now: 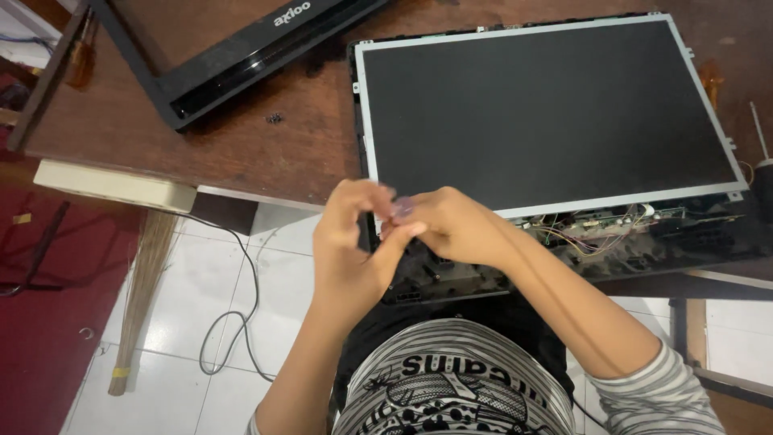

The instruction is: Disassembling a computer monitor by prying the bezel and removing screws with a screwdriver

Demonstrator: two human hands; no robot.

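My striped shirt (459,379) fills the bottom of my view, and just above it my two hands meet at the near edge of the wooden table (266,145). My left hand (350,242) is curled, thumb and forefinger closed toward each other, and my right hand (451,225) is bunched the same way, its fingertips pressed against the left. Pinched between them is a small, pale purplish piece (401,209); only a sliver of it shows, so I cannot say just what it is. It looks tiny and light, probably smooth enough to slip, so I judge it best held at its edges with the fingertips, gently, not squeezed hard.

Behind my hands lies an opened flat monitor (547,105), its dark matte panel face up in a thin silver metal frame. It looks stiff but fragile, better lifted by the frame than pressed on the glass. Along its near side the circuit boards and thin coloured wires (596,234) are bare. The monitor's black plastic bezel (241,56) lies apart at the far left of the table, with a few small dark screws (274,119) near it. On the tiled floor to my left, a broom (141,298) leans and a grey cable (233,322) loops.
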